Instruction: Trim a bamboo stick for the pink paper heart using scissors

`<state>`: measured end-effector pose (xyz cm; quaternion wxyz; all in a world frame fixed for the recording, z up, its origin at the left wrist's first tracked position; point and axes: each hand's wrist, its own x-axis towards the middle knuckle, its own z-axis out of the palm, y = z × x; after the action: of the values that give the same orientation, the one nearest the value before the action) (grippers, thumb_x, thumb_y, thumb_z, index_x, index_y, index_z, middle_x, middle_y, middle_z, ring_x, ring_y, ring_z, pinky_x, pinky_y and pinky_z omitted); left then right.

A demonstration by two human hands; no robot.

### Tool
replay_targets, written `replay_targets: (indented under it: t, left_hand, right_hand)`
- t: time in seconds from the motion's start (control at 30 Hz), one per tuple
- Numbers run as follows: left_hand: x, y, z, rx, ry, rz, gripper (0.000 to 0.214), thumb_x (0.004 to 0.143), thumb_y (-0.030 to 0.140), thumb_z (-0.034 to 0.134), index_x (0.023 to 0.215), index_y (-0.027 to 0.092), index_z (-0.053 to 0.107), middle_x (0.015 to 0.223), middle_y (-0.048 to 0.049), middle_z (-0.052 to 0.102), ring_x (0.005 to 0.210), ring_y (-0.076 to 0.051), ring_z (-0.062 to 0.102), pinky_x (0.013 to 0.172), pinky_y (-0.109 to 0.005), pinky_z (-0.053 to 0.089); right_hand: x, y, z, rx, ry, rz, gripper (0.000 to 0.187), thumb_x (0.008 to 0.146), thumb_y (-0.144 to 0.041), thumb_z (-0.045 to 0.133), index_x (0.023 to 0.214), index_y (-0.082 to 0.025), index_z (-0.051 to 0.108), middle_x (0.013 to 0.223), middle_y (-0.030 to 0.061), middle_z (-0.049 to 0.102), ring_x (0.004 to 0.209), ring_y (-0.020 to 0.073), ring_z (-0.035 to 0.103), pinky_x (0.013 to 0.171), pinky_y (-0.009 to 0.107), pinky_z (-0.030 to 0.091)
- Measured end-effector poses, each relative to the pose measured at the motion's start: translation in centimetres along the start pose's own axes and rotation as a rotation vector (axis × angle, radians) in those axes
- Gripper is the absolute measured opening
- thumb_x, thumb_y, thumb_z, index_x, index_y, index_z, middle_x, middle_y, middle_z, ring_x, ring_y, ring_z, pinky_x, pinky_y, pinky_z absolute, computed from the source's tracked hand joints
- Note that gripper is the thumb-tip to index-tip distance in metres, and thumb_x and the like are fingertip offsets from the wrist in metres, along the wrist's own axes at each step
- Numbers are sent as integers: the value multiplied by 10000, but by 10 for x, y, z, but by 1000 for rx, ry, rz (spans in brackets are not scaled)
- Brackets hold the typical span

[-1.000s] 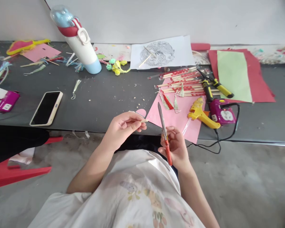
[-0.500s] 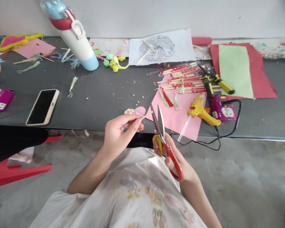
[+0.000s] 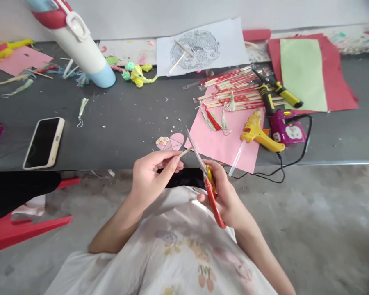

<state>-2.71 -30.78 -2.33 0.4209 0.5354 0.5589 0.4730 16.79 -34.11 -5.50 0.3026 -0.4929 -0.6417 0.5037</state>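
Between thumb and fingers, my left hand pinches a thin wooden stick that points up to the right. My right hand grips scissors with one red and one yellow handle. Their blades meet the stick's far end; whether they touch it I cannot tell. Just beyond my left hand, a pink heart-shaped paper piece with crossing dark lines lies on the dark table, next to a cluster of small cream flower shapes. Small pale crumbs are scattered behind it.
To the right are a yellow glue gun, pink paper, wrapped chopsticks, pliers and a purple box with a cable. A phone and a bottle stand left. A red stool is below.
The scissors' blades have closed together and moved left onto the stick's end. The scissors have turned in my right hand. The view has shifted, showing more of the pink heart.
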Motion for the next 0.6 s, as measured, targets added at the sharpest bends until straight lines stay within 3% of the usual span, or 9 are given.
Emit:
replay_targets:
  t: [0.3,0.6]
  left_hand:
    - [2,-5,0,-25,4,9,137,838,283,665,937,204,718,751,-4,733,659,-123,696,668,-231,598]
    - [4,-6,0,11,-9,0,119,847,279,656,921,204,712,748,0,732,658,-118,689,677,-227,586]
  right_hand:
    - [-3,-5,-3,-148,-18,5,770,793,-350,687,1396,-241,221,1054,102,531,892,259,561,760,392,488]
    - [-3,-5,-3,-145,-26,32,781,795,-362,686,1403,-237,213,955,74,531,838,237,555,690,359,500]
